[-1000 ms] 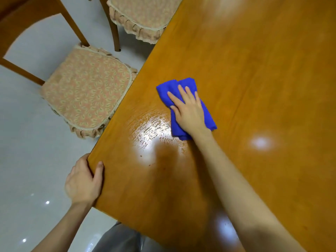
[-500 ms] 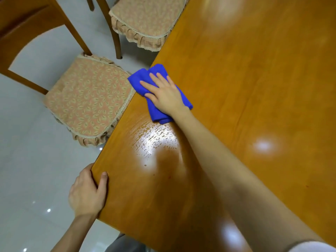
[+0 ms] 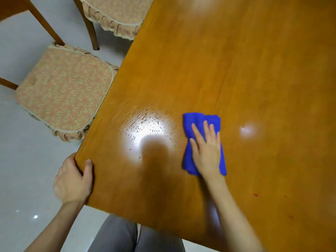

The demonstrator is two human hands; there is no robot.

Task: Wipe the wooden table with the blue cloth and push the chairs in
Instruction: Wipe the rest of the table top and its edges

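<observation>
Half a second on, we are sweeping the blue cloth (image 3: 199,120) from the ten o'clock edge of the desk (image 3: 236,60) back toward centre, right hand (image 3: 207,151) spread flat; chairs (image 3: 63,91) are waiting.

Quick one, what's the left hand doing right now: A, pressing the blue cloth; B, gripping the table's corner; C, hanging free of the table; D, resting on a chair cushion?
B: the left hand grips the near corner of the wooden table, thumb on top, while the right hand presses the blue cloth with flat fingers.
</observation>
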